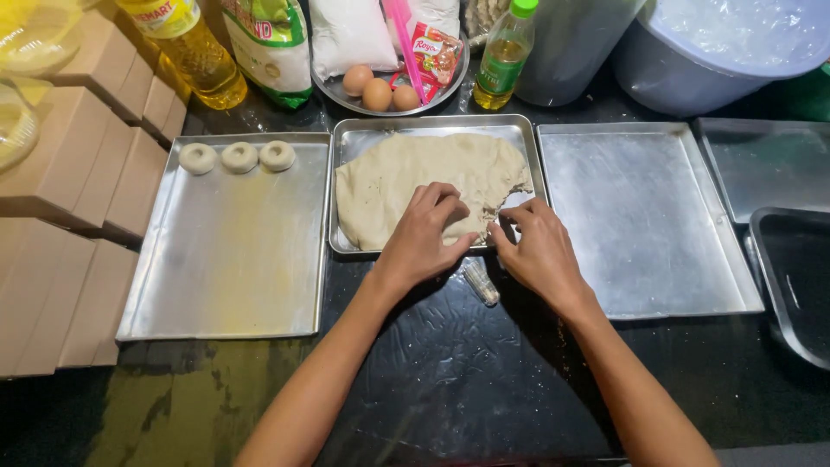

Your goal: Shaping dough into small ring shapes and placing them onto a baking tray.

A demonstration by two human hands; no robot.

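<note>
A flat sheet of pale dough [415, 177] fills the middle metal tray [346, 138]. My left hand [425, 235] rests on the dough's near edge, fingers curled into it. My right hand [536, 246] pinches the torn near-right corner of the same dough. Three small ring-shaped dough pieces [238, 156] lie in a row at the far end of the left tray [233, 268]. A small clear cylinder [481, 282] lies on the dark tabletop between my wrists.
A bare metal tray [644, 225] sits to the right, with two darker trays [791, 277] beyond it. At the back stand oil bottles [504, 56], a plate of eggs [378, 91], bags and a tub [718, 52]. Cardboard boxes [69, 173] stack at left.
</note>
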